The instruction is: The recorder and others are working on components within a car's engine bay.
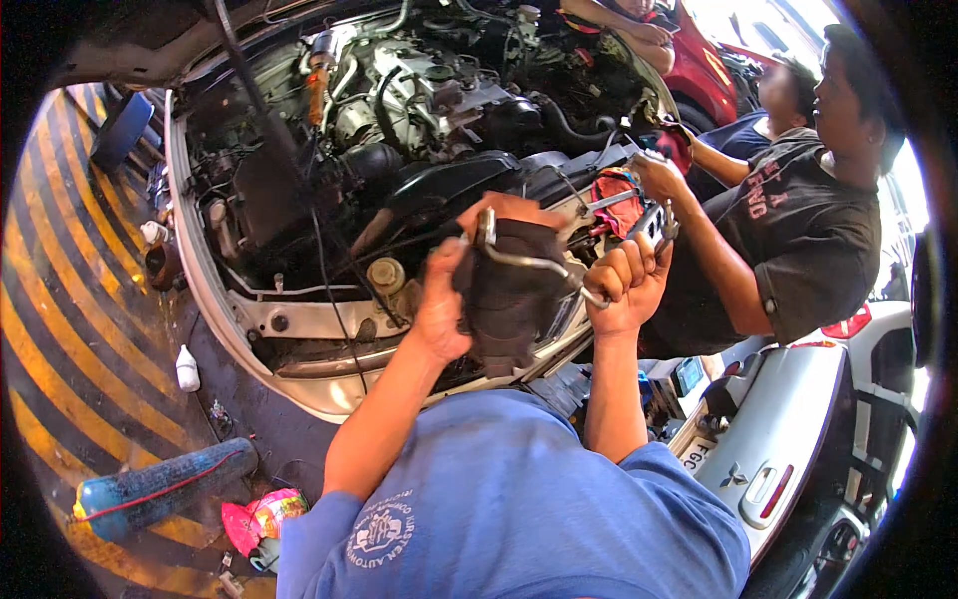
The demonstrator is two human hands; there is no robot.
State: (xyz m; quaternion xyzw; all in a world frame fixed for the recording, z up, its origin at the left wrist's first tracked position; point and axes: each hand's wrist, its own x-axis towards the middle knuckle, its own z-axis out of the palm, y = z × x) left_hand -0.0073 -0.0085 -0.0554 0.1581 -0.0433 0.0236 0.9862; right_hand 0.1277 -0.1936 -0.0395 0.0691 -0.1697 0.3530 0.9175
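Note:
My left hand [444, 299] grips the left side of a dark, flat piece [509, 319], its material unclear, held above the front edge of an open engine bay [369, 140]. A bent metal pipe [524, 262] crosses that piece, its lower right end at my right hand [624, 285]. My right hand's fingers are curled round a metal tool [654, 225], apparently pliers, which rises above the knuckles. Just beyond it lie a red patterned cloth [614, 205] and a silver wrench-like tool [609, 200] on the car's front.
A co-worker in a dark shirt [798, 230] leans in at right, hand [659, 175] near mine; two other people stand behind. A silver car panel [783, 439] is lower right. On the left floor [60, 260] are a blue cylinder [165, 484], white bottle [188, 367] and pink bag [264, 514].

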